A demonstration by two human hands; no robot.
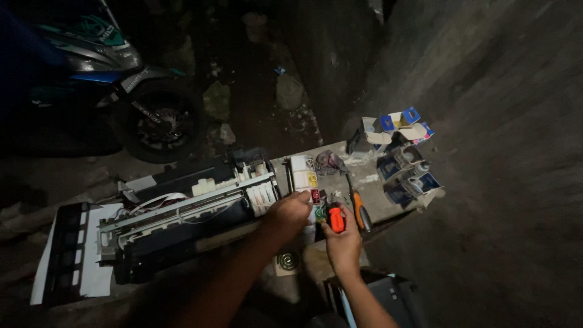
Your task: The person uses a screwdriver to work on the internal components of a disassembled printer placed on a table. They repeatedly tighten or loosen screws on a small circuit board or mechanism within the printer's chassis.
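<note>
Looking down in dim light, we see a motorbike [130, 91] parked at the upper left of the frame, with one wheel showing. Below it, across the left and centre, lies one opened printer [182, 212], its cover off and its white rails and ribbon cable bare, on a low concrete slab [376, 182].

At the centre, our left hand [290, 212] is curled down over a small part at the printer's right end. Its fingers are closed in, but we cannot tell what they pinch, because the hand hides it. Just right of it, our right hand [343, 243] is wrapped around the orange handle of a screwdriver [336, 219], held upright with its tip pointing down near a small green circuit board [319, 212].

We judge the screwdriver light and rigid, best held around its thick ribbed handle. The bare printer parts look thin, brittle and easy to snap, so the frame edges seem the safer hold.

A second screwdriver [361, 209] with an orange and black handle lies flat on the slab just right of the hands, making two in all. At the right, near the slab's edge, stands a cluster of small ink boxes [404, 155], blue and white. We count perhaps five, though darkness blurs them.
</note>
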